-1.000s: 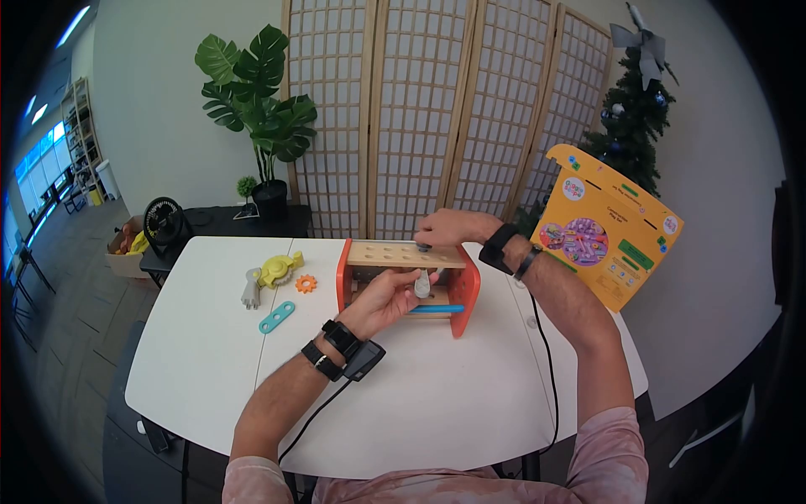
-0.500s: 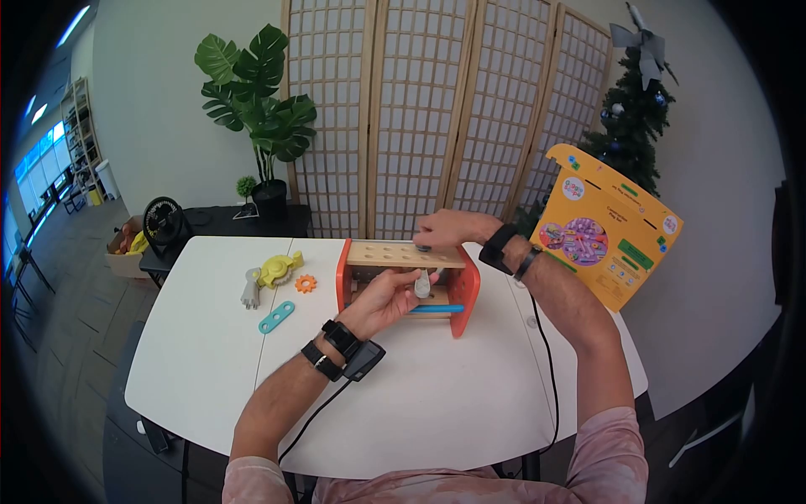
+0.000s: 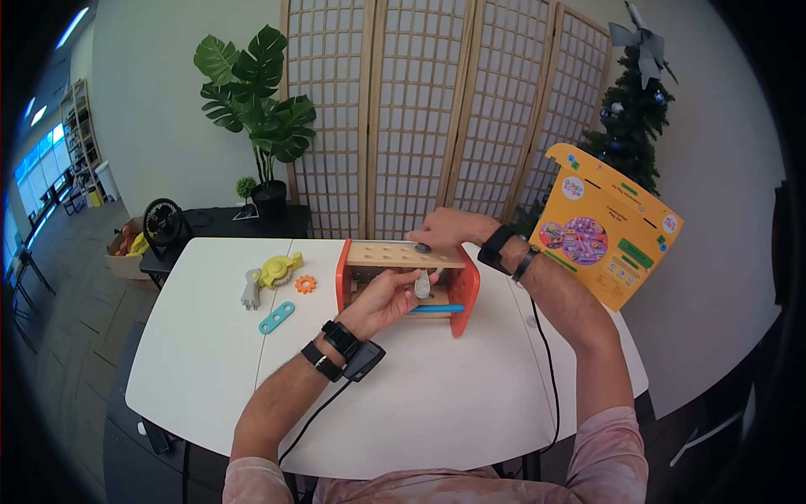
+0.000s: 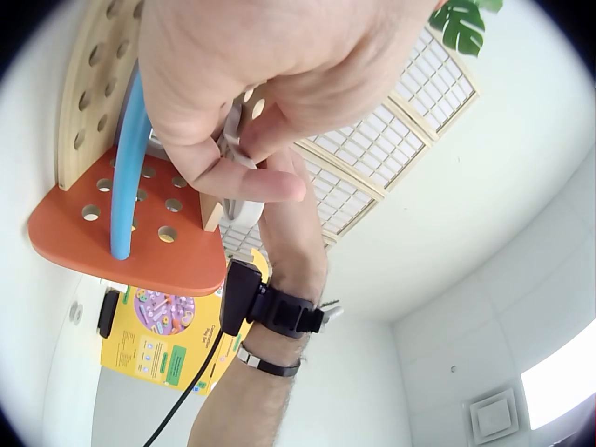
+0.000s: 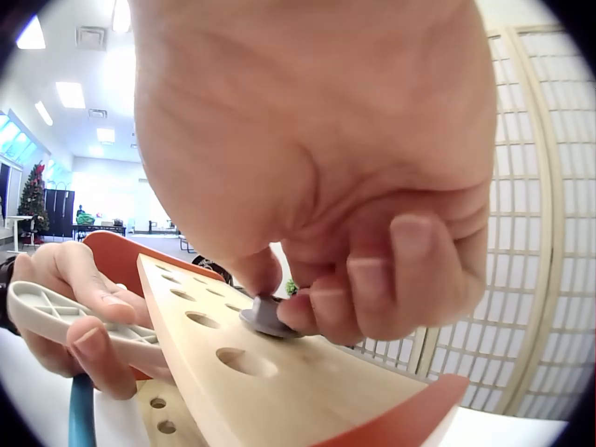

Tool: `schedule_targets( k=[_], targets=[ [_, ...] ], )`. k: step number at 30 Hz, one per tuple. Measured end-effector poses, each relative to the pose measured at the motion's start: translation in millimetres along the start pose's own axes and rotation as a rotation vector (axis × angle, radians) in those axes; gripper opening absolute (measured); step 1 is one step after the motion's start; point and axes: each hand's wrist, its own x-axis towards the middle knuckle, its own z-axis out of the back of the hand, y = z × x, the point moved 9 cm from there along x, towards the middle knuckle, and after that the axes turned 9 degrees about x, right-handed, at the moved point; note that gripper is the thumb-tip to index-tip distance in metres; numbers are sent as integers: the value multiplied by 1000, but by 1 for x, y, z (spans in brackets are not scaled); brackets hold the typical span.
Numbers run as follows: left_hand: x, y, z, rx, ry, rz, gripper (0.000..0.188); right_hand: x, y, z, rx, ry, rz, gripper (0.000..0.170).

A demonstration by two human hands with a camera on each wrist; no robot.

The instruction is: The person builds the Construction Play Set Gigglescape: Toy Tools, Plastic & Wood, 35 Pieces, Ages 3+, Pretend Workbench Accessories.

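Note:
On the white table stands a toy workbench point(image 3: 395, 254) with a perforated wooden top board and red-orange side panels. My left hand point(image 3: 386, 298) grips a pale plastic toy wrench point(image 5: 74, 321) by its flat ribbed handle, just in front of and below the top board. The wrench's far end is hidden behind the board. Over the board, my right hand point(image 3: 453, 228) pinches the head of a grey toy bolt point(image 5: 268, 317) between thumb and fingers. The bolt head sits against the wood near the right end; its shank is out of sight.
A blue rod point(image 3: 438, 308) lies across the bench's lower front. To the left are a yellow toy piece point(image 3: 277, 270), a grey claw-like piece point(image 3: 251, 290), an orange gear point(image 3: 306, 284) and a teal strip point(image 3: 277, 317). A yellow box point(image 3: 609, 231) stands at the right; a cable point(image 3: 547, 361) crosses there.
My right hand has shifted slightly to the left on the bolt, and more of the bolt head shows. My left hand and the toy wrench have stayed in place.

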Motion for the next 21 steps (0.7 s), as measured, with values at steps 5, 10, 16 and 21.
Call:
schedule_targets(
  k=[5,10,16,21],
  targets=[
    [2,2,3,-14,23,12,35,2,3,-5,17,27,93,60],
    [-1,0,-2,41,-11,3,34,0,1,1,50,-63,71,64],
    [3,1,2,75,-31,-11,33,2,-2,-7,-25,49,25,61],
    [2,1,2,2,14,3,33,1,-1,-12,3,79,47,57]
  ],
)
